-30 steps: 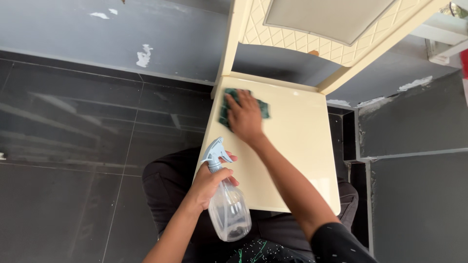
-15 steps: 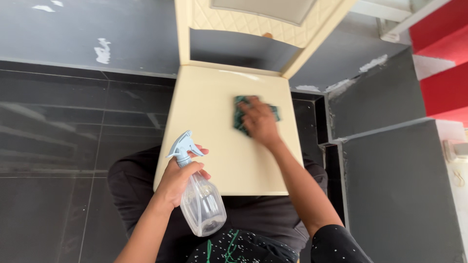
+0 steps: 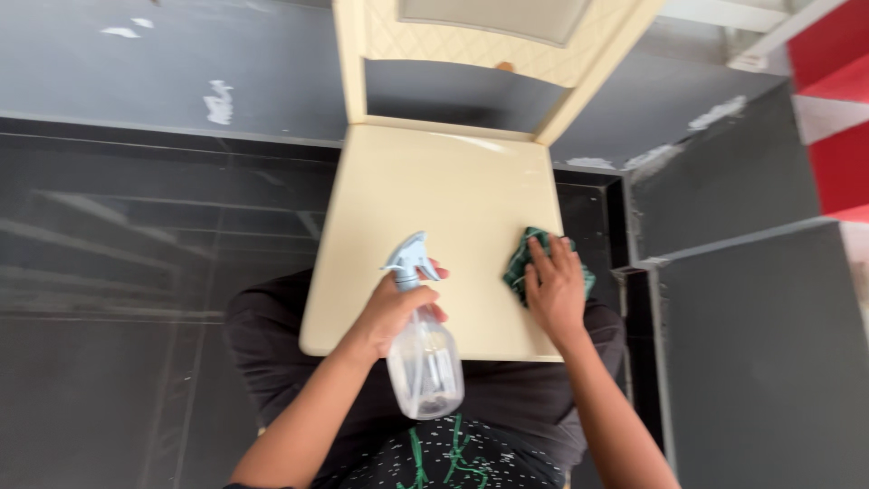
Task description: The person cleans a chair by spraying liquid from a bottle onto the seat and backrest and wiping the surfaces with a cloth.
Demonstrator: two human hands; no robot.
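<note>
A cream plastic chair (image 3: 425, 199) stands in front of me, its seat facing up. My left hand (image 3: 391, 311) grips a clear spray bottle (image 3: 424, 362) with a pale blue trigger head, held over the seat's near edge. My right hand (image 3: 554, 290) presses flat on a dark green cloth (image 3: 519, 263) at the seat's right edge, near the front corner. Part of the cloth hangs past the edge under my fingers.
Dark glossy floor tiles (image 3: 136, 254) lie to the left. A grey wall base (image 3: 181, 63) with chipped paint runs behind the chair. A grey step or ledge (image 3: 742, 272) is on the right, with a red surface (image 3: 837, 109) beyond it.
My right hand slid the green cloth from the back of the seat across and down to the right front edge. The spray bottle moved in over the seat's near edge.
</note>
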